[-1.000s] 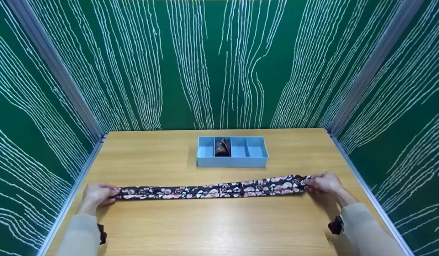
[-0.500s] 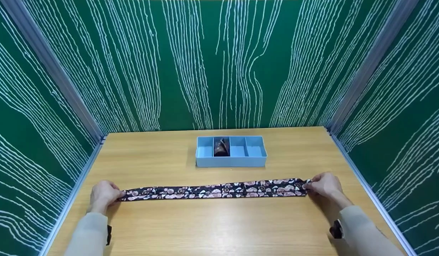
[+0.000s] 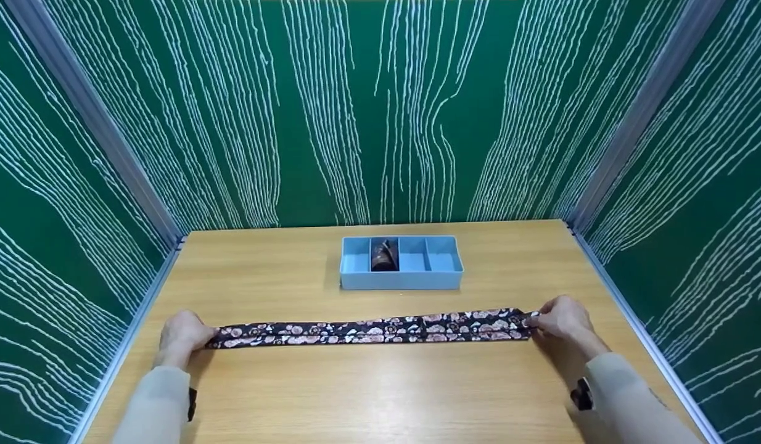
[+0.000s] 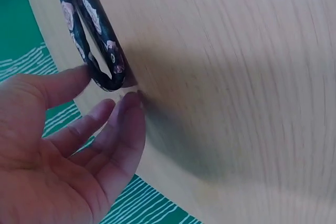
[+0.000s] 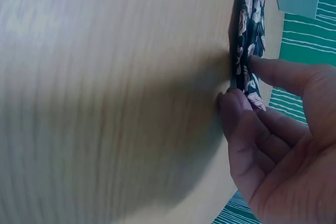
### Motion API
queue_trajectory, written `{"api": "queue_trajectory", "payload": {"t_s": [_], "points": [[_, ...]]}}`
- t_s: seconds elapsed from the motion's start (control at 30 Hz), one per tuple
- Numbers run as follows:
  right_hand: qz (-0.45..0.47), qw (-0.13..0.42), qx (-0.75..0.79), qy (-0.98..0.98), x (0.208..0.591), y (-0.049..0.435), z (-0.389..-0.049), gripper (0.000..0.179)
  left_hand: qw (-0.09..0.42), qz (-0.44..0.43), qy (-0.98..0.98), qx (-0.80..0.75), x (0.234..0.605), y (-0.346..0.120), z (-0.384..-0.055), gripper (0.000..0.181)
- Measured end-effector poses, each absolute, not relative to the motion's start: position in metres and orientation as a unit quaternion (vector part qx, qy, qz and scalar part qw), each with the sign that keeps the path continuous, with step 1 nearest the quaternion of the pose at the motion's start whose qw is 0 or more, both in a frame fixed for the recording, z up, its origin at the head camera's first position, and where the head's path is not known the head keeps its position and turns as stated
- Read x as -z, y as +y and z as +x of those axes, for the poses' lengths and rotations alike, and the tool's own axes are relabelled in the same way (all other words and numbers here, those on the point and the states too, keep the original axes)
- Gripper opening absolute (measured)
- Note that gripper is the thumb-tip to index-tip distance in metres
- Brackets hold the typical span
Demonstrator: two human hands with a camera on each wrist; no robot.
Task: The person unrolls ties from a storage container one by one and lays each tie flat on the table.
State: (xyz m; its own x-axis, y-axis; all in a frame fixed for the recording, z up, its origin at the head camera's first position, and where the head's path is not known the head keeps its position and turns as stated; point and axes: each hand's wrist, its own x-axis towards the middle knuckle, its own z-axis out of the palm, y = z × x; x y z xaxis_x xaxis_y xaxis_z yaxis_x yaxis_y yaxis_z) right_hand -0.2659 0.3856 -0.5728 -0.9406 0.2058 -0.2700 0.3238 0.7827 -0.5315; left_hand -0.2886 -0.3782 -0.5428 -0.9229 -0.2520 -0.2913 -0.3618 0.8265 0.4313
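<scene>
A black necktie with pink and white flowers lies stretched left to right on the table, doubled lengthwise. At its narrower left end my left hand holds the fold. The left wrist view shows that fold as an open loop of the necktie, thumb against one side and fingertips right at the other. My right hand pinches the wider, pointed end between thumb and fingers. Seen from the right wrist, the layers of the necktie stand on edge between the thumb and fingertips.
Behind the necktie stands a light blue divided box. One compartment holds a dark brown rolled item. Green panels with white wavy lines enclose the wooden table at the back and both sides.
My left hand has moved a little to the right with its end of the necktie and now reaches over it more from above. The right hand stays nearly in place, still pinching.
</scene>
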Motion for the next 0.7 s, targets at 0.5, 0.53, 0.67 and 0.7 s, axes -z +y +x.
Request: {"api": "queue_trajectory", "payload": {"t_s": [0.5, 0.53, 0.67, 0.7], "points": [[0.150, 0.094, 0.303, 0.937, 0.563, 0.383, -0.281, 0.037, 0.069, -0.208, 0.920, -0.325, 0.546, -0.378, -0.296, 0.029], [0.153, 0.089, 0.305, 0.936, 0.559, 0.386, -0.282, 0.042, 0.059, -0.209, 0.919, -0.329, 0.545, -0.376, -0.299, 0.029], [0.161, 0.081, 0.341, 0.922, 0.545, 0.398, -0.294, 0.046, 0.034, -0.201, 0.925, -0.321, 0.543, -0.368, -0.314, 0.026], [0.161, 0.084, 0.349, 0.919, 0.545, 0.401, -0.298, 0.045, 0.030, -0.198, 0.927, -0.317, 0.542, -0.367, -0.318, 0.026]]}}
